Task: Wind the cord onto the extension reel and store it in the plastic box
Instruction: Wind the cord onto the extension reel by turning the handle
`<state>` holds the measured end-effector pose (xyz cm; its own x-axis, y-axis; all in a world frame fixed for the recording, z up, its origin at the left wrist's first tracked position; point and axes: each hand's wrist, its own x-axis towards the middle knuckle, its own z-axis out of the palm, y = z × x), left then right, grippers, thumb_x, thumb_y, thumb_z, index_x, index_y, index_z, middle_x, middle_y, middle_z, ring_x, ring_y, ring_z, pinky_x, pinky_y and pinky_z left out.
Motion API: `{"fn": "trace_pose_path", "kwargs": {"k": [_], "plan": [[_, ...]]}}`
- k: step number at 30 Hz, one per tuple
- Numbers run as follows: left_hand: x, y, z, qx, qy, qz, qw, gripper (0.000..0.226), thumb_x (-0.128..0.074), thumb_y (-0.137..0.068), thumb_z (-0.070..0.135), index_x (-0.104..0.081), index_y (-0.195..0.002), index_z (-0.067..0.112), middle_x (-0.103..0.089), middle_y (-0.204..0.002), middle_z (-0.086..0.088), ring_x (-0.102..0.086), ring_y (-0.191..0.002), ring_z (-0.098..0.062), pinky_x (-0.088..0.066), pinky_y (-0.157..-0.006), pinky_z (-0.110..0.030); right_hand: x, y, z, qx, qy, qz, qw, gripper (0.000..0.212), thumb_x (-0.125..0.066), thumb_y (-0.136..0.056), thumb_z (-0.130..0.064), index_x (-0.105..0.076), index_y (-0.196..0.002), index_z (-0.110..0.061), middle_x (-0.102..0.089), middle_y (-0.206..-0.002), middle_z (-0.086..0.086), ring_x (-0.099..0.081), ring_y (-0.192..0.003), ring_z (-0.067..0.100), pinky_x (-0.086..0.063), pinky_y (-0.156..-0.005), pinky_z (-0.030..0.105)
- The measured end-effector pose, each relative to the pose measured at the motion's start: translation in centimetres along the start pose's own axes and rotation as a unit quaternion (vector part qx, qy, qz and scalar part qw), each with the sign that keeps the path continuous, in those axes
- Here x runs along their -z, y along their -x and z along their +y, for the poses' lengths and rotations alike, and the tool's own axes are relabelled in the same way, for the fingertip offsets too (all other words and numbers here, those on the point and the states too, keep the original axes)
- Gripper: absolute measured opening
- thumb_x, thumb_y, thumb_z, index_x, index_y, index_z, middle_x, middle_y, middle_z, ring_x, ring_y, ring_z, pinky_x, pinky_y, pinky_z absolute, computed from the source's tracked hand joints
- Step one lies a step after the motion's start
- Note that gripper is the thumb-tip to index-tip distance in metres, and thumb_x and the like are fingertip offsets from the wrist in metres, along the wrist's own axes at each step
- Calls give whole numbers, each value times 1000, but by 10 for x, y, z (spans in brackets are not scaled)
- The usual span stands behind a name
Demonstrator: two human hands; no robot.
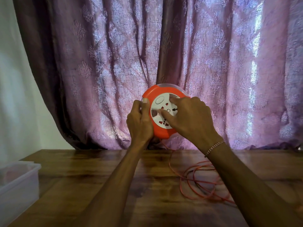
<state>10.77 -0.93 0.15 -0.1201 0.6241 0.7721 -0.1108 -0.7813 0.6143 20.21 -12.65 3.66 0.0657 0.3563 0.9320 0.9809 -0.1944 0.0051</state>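
An orange round extension reel (162, 132) with a white socket face is held up in front of the curtain, above the table's far edge. My left hand (139, 122) grips its left rim, thumb on the front. My right hand (191, 118) rests on the white face, with fingers set into its recesses. A thin orange cord (195, 182) hangs from the reel's underside and lies in loose loops on the wooden table (101, 177), at the right under my right forearm. The translucent plastic box (18, 182) stands open at the left edge.
A purple patterned curtain (164, 54) hangs right behind the table. A white wall (13, 95) is at the left. The plastic box overhangs the table's left corner. My right wrist wears a thin bracelet (213, 147).
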Motion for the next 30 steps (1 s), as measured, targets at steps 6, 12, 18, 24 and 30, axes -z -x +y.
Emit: {"fn": "trace_pose_path", "kwargs": {"k": [6, 12, 18, 24, 30], "plan": [[0, -1, 0, 4, 0, 10, 1000, 47, -38, -98, 62, -45, -72, 23, -60, -64, 10, -54, -65, -18, -51, -69, -55, 10, -6, 0, -1, -12, -33, 999, 36, -59, -86, -54, -64, -113, -30, -71, -97, -1, -60, -97, 26, -48, -68, 37], [1, -3, 1, 8, 1, 29, 1000, 45, -38, -100, 58, -42, -71, 23, -55, -62, 12, -45, -60, -8, -48, -69, -54, 12, -9, 8, 121, -41, -205, 970, 61, -68, -78, -10, -57, -128, -44, -40, -142, 7, -29, -125, 28, -42, -91, 41], [1, -1, 1, 4, -1, 12, 1000, 52, -35, -95, 66, -47, -76, 19, -58, -66, 5, -55, -67, -21, -51, -72, -56, 10, -4, 0, 109, 10, -136, 985, 57, -69, -75, -17, -61, -122, -49, -50, -129, 7, -39, -120, 29, -46, -77, 37], [0, 0, 2, 3, -13, 7, 1000, 48, -38, -99, 59, -47, -75, 19, -58, -65, 2, -56, -70, -29, -50, -72, -57, 6, 2, -7, -33, 0, -48, 998, 62, -62, -73, -66, -53, -132, -48, -71, -111, 0, -63, -100, 32, -51, -74, 39], [1, 0, 3, 11, -6, 18, 1000, 43, -39, -101, 55, -45, -72, 24, -64, -68, 14, -55, -63, -2, -47, -65, -43, 3, 4, -10, -23, 35, -14, 999, 64, -49, -83, -74, -55, -133, -35, -73, -101, 4, -66, -91, 32, -48, -65, 35]]}}
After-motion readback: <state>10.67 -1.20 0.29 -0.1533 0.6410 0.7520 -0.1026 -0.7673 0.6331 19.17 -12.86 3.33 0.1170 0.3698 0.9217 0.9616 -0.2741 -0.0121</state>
